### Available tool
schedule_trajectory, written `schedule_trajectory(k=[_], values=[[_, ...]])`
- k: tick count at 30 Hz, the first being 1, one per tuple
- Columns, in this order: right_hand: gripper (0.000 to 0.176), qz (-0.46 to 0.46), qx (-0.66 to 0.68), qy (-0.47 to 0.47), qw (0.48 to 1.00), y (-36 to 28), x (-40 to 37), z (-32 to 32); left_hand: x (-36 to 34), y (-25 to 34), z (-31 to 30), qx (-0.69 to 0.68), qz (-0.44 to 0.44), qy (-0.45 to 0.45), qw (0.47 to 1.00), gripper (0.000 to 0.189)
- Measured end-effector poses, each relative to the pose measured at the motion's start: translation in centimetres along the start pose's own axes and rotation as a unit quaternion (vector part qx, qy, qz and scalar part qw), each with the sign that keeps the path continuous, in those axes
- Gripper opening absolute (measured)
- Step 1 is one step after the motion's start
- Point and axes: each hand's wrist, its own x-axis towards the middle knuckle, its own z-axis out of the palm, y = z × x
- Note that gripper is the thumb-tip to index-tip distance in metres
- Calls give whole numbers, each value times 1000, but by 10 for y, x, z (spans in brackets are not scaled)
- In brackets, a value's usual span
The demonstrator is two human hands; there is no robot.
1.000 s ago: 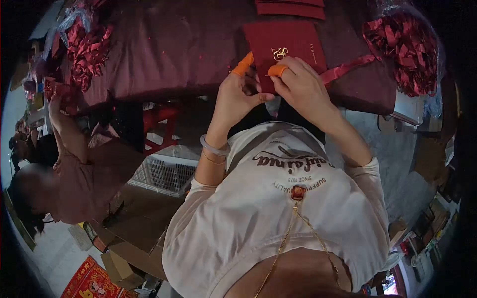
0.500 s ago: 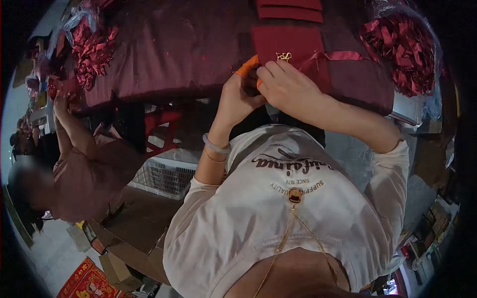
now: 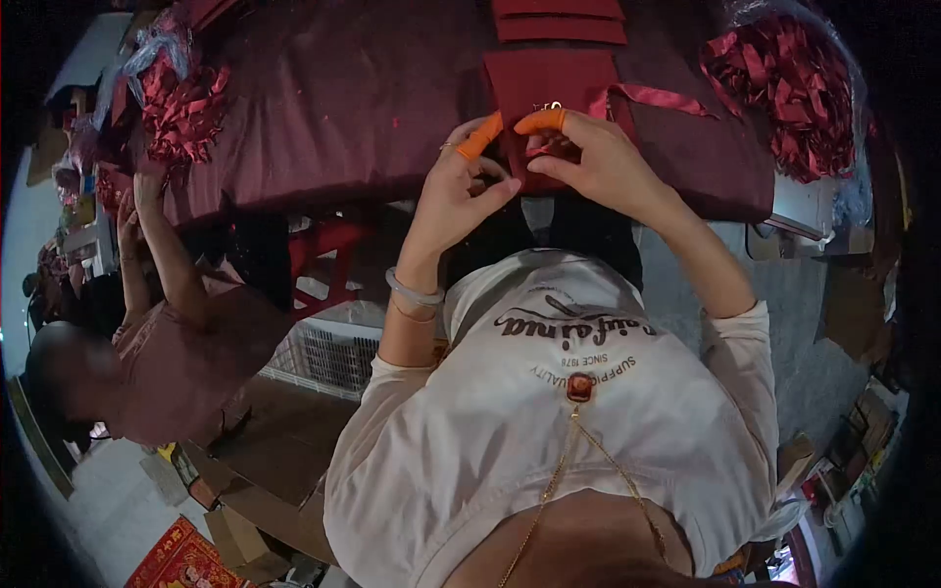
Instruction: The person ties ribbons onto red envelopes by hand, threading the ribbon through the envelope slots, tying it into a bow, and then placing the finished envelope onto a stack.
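A flat red card or bag (image 3: pixel 559 73) with a small gold emblem (image 3: pixel 546 105) lies on the cloth-covered table, partly under my fingers. My left hand (image 3: pixel 459 191) is at its lower left edge. An orange finger cover is on its index finger, and thumb and index are apart with nothing visible between them. Over the lower part is my right hand (image 3: pixel 603 162), also with an orange finger cover. Its fingers are curled, with a bit of red ribbon showing between thumb and index. More red ribbon (image 3: pixel 657 96) loops out to the right behind this hand.
More red pieces (image 3: pixel 559 22) lie farther back. Heaps of red ribbon in clear plastic sit at right (image 3: pixel 784 98) and left (image 3: pixel 184 108). A co-worker (image 3: pixel 186 333) is at the left of the table. A white basket (image 3: pixel 323 355) and cardboard boxes (image 3: pixel 279 431) stand below.
My hands, close together before, have moved apart. My right hand has shifted right and slightly down, uncovering more of the left index finger. The ribbon now forms a raised loop.
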Motion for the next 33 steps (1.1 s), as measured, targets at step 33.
schedule_trajectory(k=[33], values=[[62,-45,-117,117,985,22,-14,-4,19,48,-19,495,139,2,858,22]])
